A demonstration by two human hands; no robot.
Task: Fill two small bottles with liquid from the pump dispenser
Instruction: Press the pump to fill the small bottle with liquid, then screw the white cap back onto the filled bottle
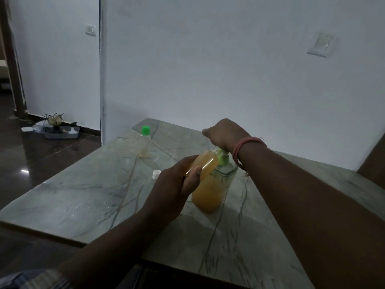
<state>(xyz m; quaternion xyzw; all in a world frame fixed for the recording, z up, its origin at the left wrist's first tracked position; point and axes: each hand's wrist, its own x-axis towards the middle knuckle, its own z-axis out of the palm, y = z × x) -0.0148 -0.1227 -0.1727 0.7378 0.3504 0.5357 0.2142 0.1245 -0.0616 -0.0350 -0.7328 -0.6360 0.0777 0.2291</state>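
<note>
- The left hand (177, 180) reaches in from the lower left, fingers and thumb curled round a small clear plastic bottle (203, 165) of orange liquid, held tilted with its mouth up against the pump's spout.
- The right hand (225, 133) comes from the right with the wrist bent down, palm pressing on top of the green pump head (223, 158); its fingers point away and how far they curl cannot be told. Pink thread bands (243, 149) circle that wrist.
- The square clear dispenser bottle (214, 188), part full of orange liquid, stands upright on the grey veined stone counter (87, 190), directly under the right hand and just right of the left.
- A second small clear bottle with a green cap (145, 140) stands farther back to the left, well apart from both hands.
- A small white cap (156, 174) lies on the counter just left of the left hand.
</note>
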